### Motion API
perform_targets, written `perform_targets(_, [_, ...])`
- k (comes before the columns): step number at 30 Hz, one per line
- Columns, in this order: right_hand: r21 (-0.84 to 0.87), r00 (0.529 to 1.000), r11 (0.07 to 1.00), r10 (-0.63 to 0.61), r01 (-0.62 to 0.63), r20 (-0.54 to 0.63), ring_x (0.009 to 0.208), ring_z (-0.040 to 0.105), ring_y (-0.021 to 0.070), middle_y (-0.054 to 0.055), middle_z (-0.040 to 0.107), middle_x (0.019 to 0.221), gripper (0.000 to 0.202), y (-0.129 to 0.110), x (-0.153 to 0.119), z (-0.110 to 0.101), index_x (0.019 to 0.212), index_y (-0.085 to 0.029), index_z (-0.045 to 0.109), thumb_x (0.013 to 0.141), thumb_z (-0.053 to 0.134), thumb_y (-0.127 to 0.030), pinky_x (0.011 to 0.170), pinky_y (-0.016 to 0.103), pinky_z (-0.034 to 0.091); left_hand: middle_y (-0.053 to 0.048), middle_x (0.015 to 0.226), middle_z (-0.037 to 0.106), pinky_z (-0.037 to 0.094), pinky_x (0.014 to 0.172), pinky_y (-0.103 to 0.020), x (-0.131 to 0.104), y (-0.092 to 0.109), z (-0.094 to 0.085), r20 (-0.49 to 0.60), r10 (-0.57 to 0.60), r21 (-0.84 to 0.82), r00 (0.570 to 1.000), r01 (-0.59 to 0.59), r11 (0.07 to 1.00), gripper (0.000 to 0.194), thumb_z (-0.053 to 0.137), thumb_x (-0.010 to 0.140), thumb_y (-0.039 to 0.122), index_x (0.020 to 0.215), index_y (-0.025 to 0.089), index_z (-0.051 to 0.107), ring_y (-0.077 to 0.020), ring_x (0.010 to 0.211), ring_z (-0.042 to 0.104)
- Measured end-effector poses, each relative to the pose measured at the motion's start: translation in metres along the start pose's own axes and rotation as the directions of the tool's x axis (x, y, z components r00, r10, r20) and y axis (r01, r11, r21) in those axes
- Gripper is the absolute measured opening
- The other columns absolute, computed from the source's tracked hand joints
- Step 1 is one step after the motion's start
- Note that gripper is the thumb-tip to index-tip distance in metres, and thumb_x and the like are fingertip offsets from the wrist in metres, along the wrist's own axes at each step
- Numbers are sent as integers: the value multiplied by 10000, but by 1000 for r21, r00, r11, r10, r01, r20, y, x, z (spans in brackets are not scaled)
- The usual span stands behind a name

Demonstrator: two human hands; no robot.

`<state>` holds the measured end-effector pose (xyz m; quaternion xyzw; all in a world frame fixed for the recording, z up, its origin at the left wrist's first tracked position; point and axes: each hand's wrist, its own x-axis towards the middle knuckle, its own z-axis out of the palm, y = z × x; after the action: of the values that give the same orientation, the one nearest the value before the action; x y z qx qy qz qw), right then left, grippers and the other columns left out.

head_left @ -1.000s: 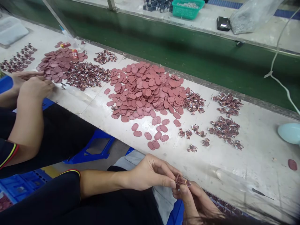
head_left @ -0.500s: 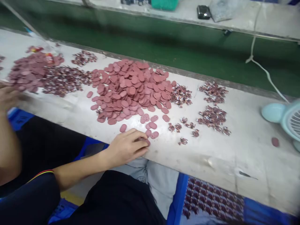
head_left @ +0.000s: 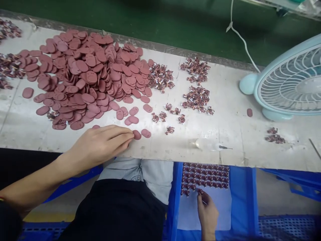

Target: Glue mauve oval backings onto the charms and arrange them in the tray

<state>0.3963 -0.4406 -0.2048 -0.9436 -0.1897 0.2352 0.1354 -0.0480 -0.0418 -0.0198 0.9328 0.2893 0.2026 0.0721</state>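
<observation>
My left hand rests on the white table near its front edge, its fingertips pinched at the rim of a reddish-brown oval piece. A second oval lies just to the right. Behind the hand spreads a large pile of such ovals. Down at the right, my right hand pinches a small dark brown figure over a white sheet in a blue crate. Rows of similar figures fill the sheet's upper part.
Small brown figures lie in clusters right of the pile. A light blue fan stands at the right, with a white cord. A clear bottle with a dark needle tip lies near the table's front edge.
The view has swung right and down, bringing my right hand and more of the crate into sight. My left hand's fingers have shifted off the ovals to beside one. The neighbouring person's arm has left view.
</observation>
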Motion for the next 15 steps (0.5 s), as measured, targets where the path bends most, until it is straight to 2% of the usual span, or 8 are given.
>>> perform_targets(3, [36,998,998,-48,47,28,933,946,425,60,944,888,483,-2,3,1,947,-348,881,870,831,-822,996,687,730,20,1296,984,738,1021,-308,-3,-3,-6,-90,-98,-83,991,91,992,243,731,1243,210,1357,278,933,-183,1138,918])
perform_targets(4, [47,997,997,-65,63,30,938,948,433,62,943,894,472,-4,2,1,947,-348,882,885,836,-814,985,681,726,43,1251,981,740,1007,-300,-5,-1,-8,-109,-164,-160,981,145,976,252,738,1234,189,1364,287,931,-163,1112,911])
perform_targets(6, [61,995,994,-95,94,20,910,946,455,53,923,865,431,-10,2,0,913,-360,872,891,839,-789,927,675,721,82,1109,948,719,863,-250,-7,6,-13,-128,-305,-408,944,230,884,303,720,1232,146,1356,321,934,-116,970,878])
perform_targets(8, [69,992,990,-124,123,7,859,937,462,37,886,813,393,-17,1,-2,856,-370,850,887,848,-761,846,648,716,85,1043,910,642,687,-197,-10,17,-16,-91,-394,-666,914,239,707,367,675,1238,116,1315,350,947,-78,805,820])
perform_targets(10, [75,989,987,-145,145,-1,822,933,455,31,867,784,362,-26,-1,-5,808,-372,834,878,868,-725,775,602,705,55,1061,903,592,601,-179,-14,26,-15,5,-414,-816,910,243,525,388,635,1255,133,1262,344,960,-58,704,780])
perform_targets(12, [79,989,986,-149,150,-18,797,932,457,31,865,769,326,-34,-2,-12,782,-376,825,847,911,-684,723,577,687,25,1042,893,599,590,-183,-21,32,-12,149,-423,-877,894,317,362,346,634,1275,208,1230,315,960,-61,672,771])
perform_targets(15, [101,986,986,-120,131,-112,715,912,482,16,852,739,318,-50,-8,-24,794,-397,814,799,944,-688,673,622,679,8,998,872,608,589,-179,-31,40,0,406,-410,-890,817,455,27,213,752,1260,378,1236,287,943,-86,685,779])
